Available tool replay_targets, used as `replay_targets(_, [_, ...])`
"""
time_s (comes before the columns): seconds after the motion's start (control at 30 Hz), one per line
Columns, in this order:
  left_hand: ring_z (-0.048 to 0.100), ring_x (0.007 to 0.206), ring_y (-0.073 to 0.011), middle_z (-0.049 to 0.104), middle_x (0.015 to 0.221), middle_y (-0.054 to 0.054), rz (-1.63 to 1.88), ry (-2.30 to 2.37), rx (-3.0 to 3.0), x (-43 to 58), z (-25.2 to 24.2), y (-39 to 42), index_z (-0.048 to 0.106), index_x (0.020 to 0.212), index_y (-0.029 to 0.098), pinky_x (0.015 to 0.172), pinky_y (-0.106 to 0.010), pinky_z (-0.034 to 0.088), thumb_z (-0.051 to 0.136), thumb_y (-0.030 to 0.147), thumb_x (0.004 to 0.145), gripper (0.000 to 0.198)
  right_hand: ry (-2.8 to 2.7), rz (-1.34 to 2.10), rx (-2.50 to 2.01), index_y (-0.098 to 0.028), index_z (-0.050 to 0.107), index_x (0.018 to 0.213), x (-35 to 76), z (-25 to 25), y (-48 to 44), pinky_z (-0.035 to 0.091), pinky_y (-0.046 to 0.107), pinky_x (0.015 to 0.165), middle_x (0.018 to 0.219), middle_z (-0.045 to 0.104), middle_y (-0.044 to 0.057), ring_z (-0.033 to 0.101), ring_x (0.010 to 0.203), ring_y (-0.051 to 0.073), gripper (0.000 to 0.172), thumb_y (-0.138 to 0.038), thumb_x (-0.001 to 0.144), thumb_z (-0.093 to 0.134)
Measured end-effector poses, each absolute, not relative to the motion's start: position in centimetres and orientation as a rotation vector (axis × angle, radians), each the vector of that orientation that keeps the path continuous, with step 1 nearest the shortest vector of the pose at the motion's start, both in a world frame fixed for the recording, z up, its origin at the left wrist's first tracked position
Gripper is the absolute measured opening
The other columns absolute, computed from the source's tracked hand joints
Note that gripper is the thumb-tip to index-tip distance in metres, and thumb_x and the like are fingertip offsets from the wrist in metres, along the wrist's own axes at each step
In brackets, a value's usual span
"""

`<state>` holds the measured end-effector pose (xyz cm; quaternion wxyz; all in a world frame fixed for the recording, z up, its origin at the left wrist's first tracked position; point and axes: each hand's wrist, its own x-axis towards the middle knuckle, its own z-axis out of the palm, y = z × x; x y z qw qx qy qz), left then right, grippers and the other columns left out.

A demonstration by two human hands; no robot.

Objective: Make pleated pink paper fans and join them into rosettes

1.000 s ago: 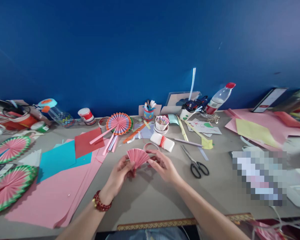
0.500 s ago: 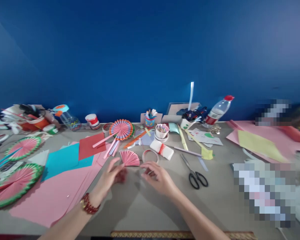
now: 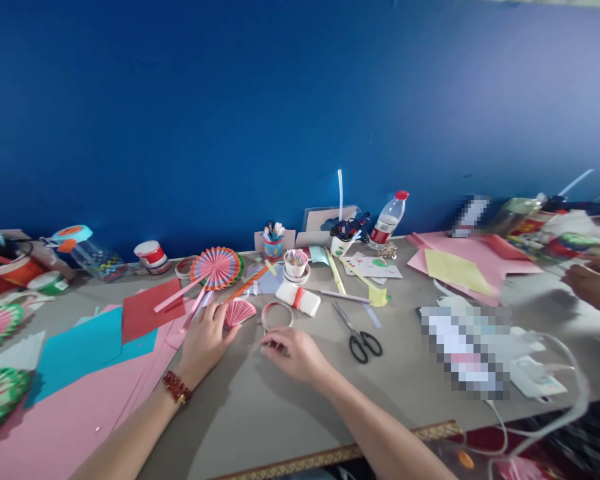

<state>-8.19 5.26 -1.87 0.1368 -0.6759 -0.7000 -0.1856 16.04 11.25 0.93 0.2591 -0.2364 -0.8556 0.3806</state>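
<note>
A small pleated pink paper fan lies half open on the grey table, and my left hand rests at its left side with fingers loosely spread, touching it. Just right of the fan is a roll of clear tape. My right hand is below the roll, its fingers curled and brought together; whatever is between them is too small to make out. Black-handled scissors lie to the right. Behind the fan is a round striped paper fan with pink handles.
Red paper, blue paper and pink sheets cover the left. A tissue bundle, cups and a bottle stand behind. On the right are a blurred phone, white cables and another person's hand.
The view has turned right, bringing another person's hand into sight. My left hand has come over beside the small fan with its palm lowered. My right hand stays near the tape roll.
</note>
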Motion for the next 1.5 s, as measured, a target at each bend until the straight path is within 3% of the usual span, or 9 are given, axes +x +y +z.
replay_targets(0.4, [0.055, 0.119, -0.0276, 0.058, 0.125, -0.011, -0.751, -1.945, -2.198, -8.4, -0.7, 1.3, 0.057, 0.122, 0.022, 0.102, -0.047, 0.047, 0.051, 0.026, 0.093, 0.029, -2.214, 0.915, -0.862, -0.019, 0.070, 0.089, 17.6, 1.2, 14.0, 0.050, 0.025, 0.066, 0.087, 0.070, 0.005, 0.064, 0.076, 0.018, 0.022, -0.032, 0.093, 0.054])
replay_targets(0.53, [0.061, 0.108, -0.0246, 0.066, 0.111, -0.009, -0.796, -1.886, -2.273, -8.4, 0.0, -1.1, 0.065, 0.085, 0.019, 0.095, -0.043, 0.050, 0.050, 0.021, 0.095, 0.018, -2.348, 0.944, -0.777, -0.019, 0.071, 0.089, 16.6, 0.1, 13.0, 0.051, 0.028, 0.067, 0.087, 0.071, 0.008, 0.066, 0.077, 0.020, 0.028, -0.037, 0.093, 0.051])
replay_targets(0.67, [0.063, 0.101, -0.0235, 0.070, 0.104, -0.008, -0.736, -2.000, -2.084, -11.9, 0.0, -3.3, 0.065, 0.104, 0.021, 0.092, -0.042, 0.050, 0.048, 0.021, 0.096, 0.018, -2.434, 1.037, -0.756, -0.020, 0.072, 0.092, 16.2, 0.1, 12.4, 0.052, 0.027, 0.066, 0.093, 0.072, 0.009, 0.066, 0.081, 0.022, 0.032, -0.040, 0.094, 0.047])
replay_targets(0.83, [0.060, 0.112, -0.0310, 0.064, 0.120, -0.013, -0.519, -2.335, -1.614, -20.2, -0.3, -6.6, 0.058, 0.118, 0.019, 0.095, -0.046, 0.049, 0.047, 0.038, 0.096, 0.031, -2.451, 1.075, -0.763, -0.020, 0.072, 0.092, 16.2, 0.6, 12.2, 0.053, 0.028, 0.068, 0.095, 0.073, 0.008, 0.067, 0.082, 0.022, 0.034, -0.041, 0.093, 0.046])
replay_targets(0.97, [0.056, 0.120, -0.0327, 0.060, 0.130, -0.013, -0.429, -2.389, -1.693, -22.4, -0.7, -9.2, 0.057, 0.123, 0.021, 0.098, -0.046, 0.049, 0.060, 0.052, 0.086, 0.049, -2.456, 1.069, -0.763, -0.020, 0.072, 0.094, 16.2, 0.5, 12.2, 0.052, 0.028, 0.069, 0.095, 0.073, 0.008, 0.067, 0.082, 0.022, 0.032, -0.040, 0.093, 0.047])
replay_targets(1.1, [0.051, 0.129, -0.0325, 0.053, 0.141, -0.012, -0.340, -2.396, -1.853, -20.6, -1.1, -10.7, 0.051, 0.134, 0.023, 0.103, -0.047, 0.045, 0.061, 0.049, 0.085, 0.057, -2.477, 1.067, -0.744, -0.021, 0.071, 0.094, 16.2, 0.6, 12.0, 0.051, 0.027, 0.069, 0.097, 0.072, 0.007, 0.067, 0.082, 0.020, 0.031, -0.039, 0.094, 0.046])
replay_targets(1.23, [0.051, 0.129, -0.0329, 0.054, 0.140, -0.014, -0.280, -2.383, -1.826, -19.6, -1.1, -11.9, 0.051, 0.135, 0.020, 0.102, -0.047, 0.046, 0.054, 0.040, 0.090, 0.049, -2.520, 1.043, -0.724, -0.021, 0.069, 0.092, 16.1, 0.6, 11.8, 0.049, 0.026, 0.069, 0.093, 0.072, 0.005, 0.066, 0.082, 0.019, 0.027, -0.035, 0.095, 0.046])
replay_targets(1.43, [0.051, 0.130, -0.0310, 0.054, 0.141, -0.011, -0.260, -2.421, -1.936, -19.6, 0.2, -17.4, 0.048, 0.138, 0.024, 0.104, -0.041, 0.046, 0.068, 0.048, 0.080, 0.065, -2.563, 1.029, -0.710, -0.022, 0.069, 0.094, 16.3, 0.4, 12.1, 0.048, 0.026, 0.069, 0.096, 0.072, 0.005, 0.066, 0.082, 0.018, 0.028, -0.037, 0.096, 0.045])
replay_targets(1.5, [0.057, 0.122, -0.0295, 0.057, 0.135, -0.010, -0.263, -2.510, -1.915, -19.1, 0.8, -19.2, 0.054, 0.129, 0.024, 0.099, -0.039, 0.050, 0.066, 0.047, 0.082, 0.054, -2.581, 1.051, -0.685, -0.022, 0.069, 0.095, 16.2, 0.3, 12.0, 0.048, 0.026, 0.069, 0.097, 0.072, 0.005, 0.066, 0.082, 0.018, 0.029, -0.038, 0.096, 0.045])
